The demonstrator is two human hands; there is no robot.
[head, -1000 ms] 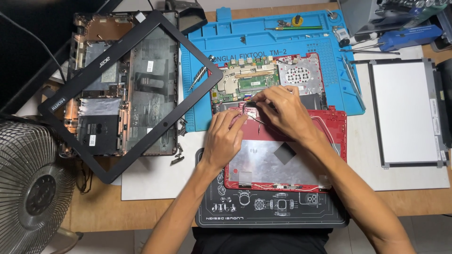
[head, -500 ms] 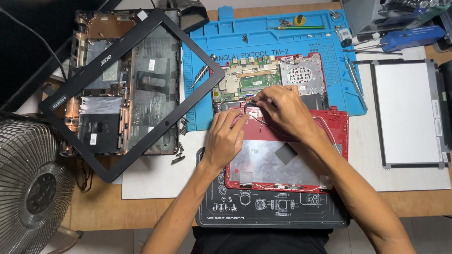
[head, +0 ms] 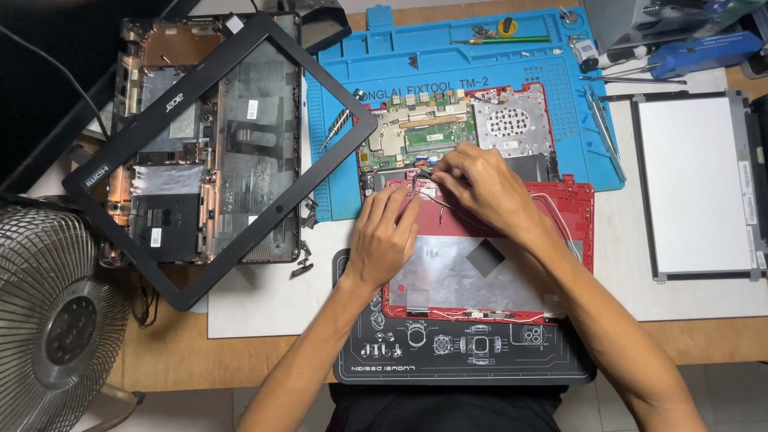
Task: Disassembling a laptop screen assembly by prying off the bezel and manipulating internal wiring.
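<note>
A red laptop lid shell (head: 496,276) with a silver inner sheet lies open toward me, hinged to a red base with an exposed green motherboard (head: 424,132). My left hand (head: 384,236) rests flat on the lid's upper left corner, fingers pointing at the hinge. My right hand (head: 480,188) hovers at the hinge area, its fingertips pinched on thin cables (head: 428,196) that run from the lid to the board.
A blue silicone work mat (head: 448,56) lies under the base, a black mat (head: 464,360) under the lid. A black screen bezel (head: 216,152) rests on a stripped laptop chassis (head: 160,184) at left. A bare screen panel (head: 696,184) is at right, a fan (head: 56,320) lower left, tools (head: 632,56) top right.
My right hand has shifted slightly left along the hinge, still pinching the cables. The left hand stays put on the lid.
</note>
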